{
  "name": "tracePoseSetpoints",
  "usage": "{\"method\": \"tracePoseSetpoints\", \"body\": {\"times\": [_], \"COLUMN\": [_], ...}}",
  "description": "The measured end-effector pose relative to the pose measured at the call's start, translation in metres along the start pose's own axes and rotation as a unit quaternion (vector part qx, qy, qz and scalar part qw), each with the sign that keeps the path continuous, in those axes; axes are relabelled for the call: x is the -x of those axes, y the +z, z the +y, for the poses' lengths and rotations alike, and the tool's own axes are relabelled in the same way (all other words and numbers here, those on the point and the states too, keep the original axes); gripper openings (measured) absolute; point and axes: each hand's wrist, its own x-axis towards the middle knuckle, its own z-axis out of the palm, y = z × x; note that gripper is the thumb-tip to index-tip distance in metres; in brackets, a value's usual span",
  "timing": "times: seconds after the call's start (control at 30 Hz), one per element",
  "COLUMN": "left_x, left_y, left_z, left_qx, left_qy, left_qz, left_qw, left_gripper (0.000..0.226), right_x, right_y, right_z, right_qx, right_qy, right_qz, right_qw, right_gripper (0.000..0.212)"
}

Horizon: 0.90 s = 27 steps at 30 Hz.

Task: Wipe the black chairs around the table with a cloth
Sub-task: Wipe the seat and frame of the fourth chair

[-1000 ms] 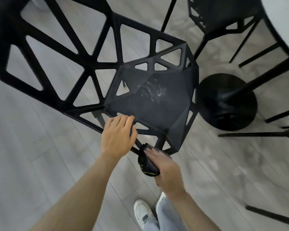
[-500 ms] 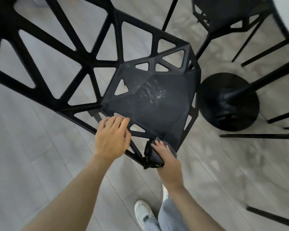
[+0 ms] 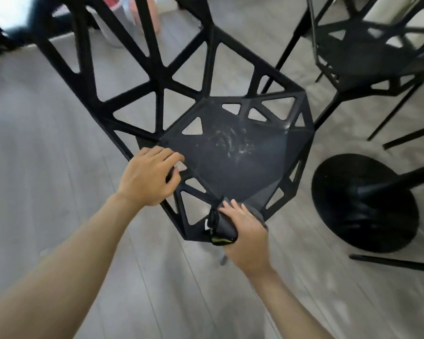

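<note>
A black chair (image 3: 233,155) with triangular cut-outs stands in front of me, its seat marked with pale smears near the middle. My left hand (image 3: 148,177) grips the near left rim of the seat, fingers curled over the edge. My right hand (image 3: 245,231) presses a dark folded cloth (image 3: 222,227) against the near front corner of the seat. A second black chair (image 3: 367,52) stands at the upper right.
The black round table base (image 3: 365,204) with its slanting column sits on the grey wood floor to the right. Thin black chair legs (image 3: 397,263) cross the floor at the far right. Pale containers (image 3: 113,20) stand on the floor at the top.
The view has tilted up, showing more of the backrest and the second chair. My right hand with the cloth has slid along the seat's front corner. My left hand keeps its hold on the rim.
</note>
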Motion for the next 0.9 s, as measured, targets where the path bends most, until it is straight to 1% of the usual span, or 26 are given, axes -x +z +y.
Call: {"method": "tracePoseSetpoints", "body": {"times": [0.03, 0.1, 0.2, 0.3, 0.37, 0.43, 0.5, 0.53, 0.57, 0.6, 0.67, 0.7, 0.73, 0.83, 0.9], "left_x": [-0.006, -0.019, -0.034, -0.045, -0.048, -0.047, -0.044, -0.043, -0.042, -0.042, -0.041, -0.039, -0.037, -0.031, -0.028], "left_y": [-0.001, -0.002, -0.001, 0.014, 0.031, 0.047, 0.056, 0.057, 0.057, 0.055, 0.050, 0.048, 0.047, 0.048, 0.052], "left_z": [-0.011, -0.031, -0.048, -0.047, -0.042, -0.037, -0.037, -0.036, -0.036, -0.035, -0.031, -0.028, -0.025, -0.020, -0.020], "left_qx": [-0.013, -0.038, -0.068, -0.091, -0.123, -0.179, -0.217, -0.226, -0.233, -0.236, -0.209, -0.188, -0.174, -0.173, -0.171], "left_qy": [0.002, 0.006, -0.003, -0.032, -0.077, -0.121, -0.155, -0.164, -0.167, -0.168, -0.172, -0.173, -0.174, -0.174, -0.174], "left_qz": [-0.002, -0.018, -0.050, -0.036, -0.009, 0.021, 0.043, 0.047, 0.048, 0.048, 0.049, 0.057, 0.067, 0.082, 0.101], "left_qw": [1.000, 0.999, 0.996, 0.995, 0.989, 0.976, 0.963, 0.959, 0.957, 0.956, 0.961, 0.965, 0.967, 0.966, 0.964], "left_gripper": [0.030, 0.031, 0.029, 0.034, 0.041, 0.042, 0.039, 0.038, 0.036, 0.034, 0.030, 0.029, 0.028, 0.023, 0.021], "right_x": [0.002, -0.009, -0.038, -0.050, -0.047, -0.043, -0.046, -0.050, -0.055, -0.060, -0.065, -0.064, -0.060, -0.037, -0.023], "right_y": [0.009, 0.019, 0.029, 0.048, 0.061, 0.060, 0.043, 0.030, 0.016, 0.002, -0.021, -0.024, -0.020, 0.013, 0.034], "right_z": [-0.003, 0.000, 0.018, 0.034, 0.040, 0.042, 0.053, 0.062, 0.073, 0.085, 0.105, 0.110, 0.109, 0.082, 0.062], "right_qx": [-0.015, -0.017, 0.033, 0.021, -0.001, -0.008, 0.021, 0.041, 0.054, 0.050, 0.006, -0.011, -0.023, -0.017, -0.002], "right_qy": [-0.041, -0.115, -0.211, -0.244, -0.258, -0.302, -0.367, -0.383, -0.376, -0.340, -0.228, -0.187, -0.172, -0.217, -0.262], "right_qz": [0.006, -0.005, 0.010, 0.095, 0.132, 0.110, 0.028, -0.007, -0.016, 0.000, 0.062, 0.082, 0.087, 0.076, 0.085], "right_qw": [0.999, 0.993, 0.977, 0.965, 0.957, 0.947, 0.929, 0.923, 0.925, 0.939, 0.972, 0.979, 0.981, 0.973, 0.961], "right_gripper": [0.051, 0.051, 0.053, 0.053, 0.053, 0.052, 0.047, 0.044, 0.043, 0.047, 0.068, 0.075, 0.075, 0.054, 0.050]}}
